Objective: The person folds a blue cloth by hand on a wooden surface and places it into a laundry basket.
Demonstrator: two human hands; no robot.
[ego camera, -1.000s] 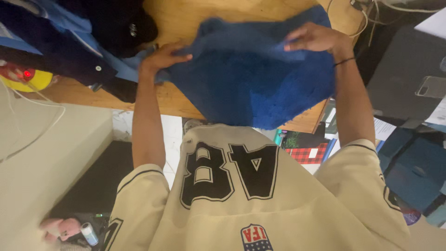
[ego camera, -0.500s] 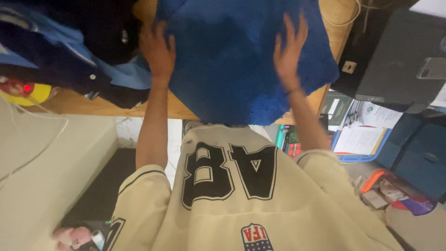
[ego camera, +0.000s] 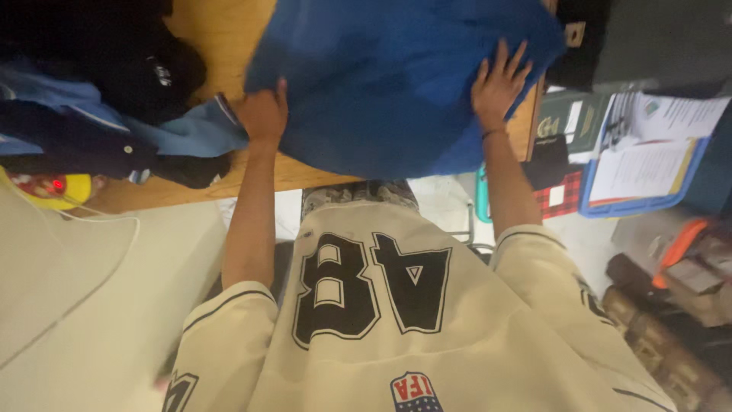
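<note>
The wooden table (ego camera: pixel 221 34) takes up the upper part of the head view, its near edge running across just above the person's cream jersey (ego camera: pixel 396 328). The blue fleecy cloth (ego camera: pixel 396 84) is the largest item on it: it lies spread over the table's right half, with its lower margin hanging slightly past the near edge. To the left of the cloth sits a heap of dark and light-blue clothes (ego camera: pixel 99 99), touching the cloth's left border near the wrist. Off the table's right end, lower down, a blue tray of papers (ego camera: pixel 648 164) rests beside a green book (ego camera: pixel 568 122), well apart from the cloth. The right hand (ego camera: pixel 499 80) lies flat on the cloth's right part, palm down, fingers spread and straight, pressing and not grasping. The left hand (ego camera: pixel 263 114) sits at the cloth's left edge, fingers curled over the border; whether it pinches the fabric or only presses it, cannot be told from this view. A yellow object (ego camera: pixel 57 191) with a small red light lies at the table's far left edge.
</note>
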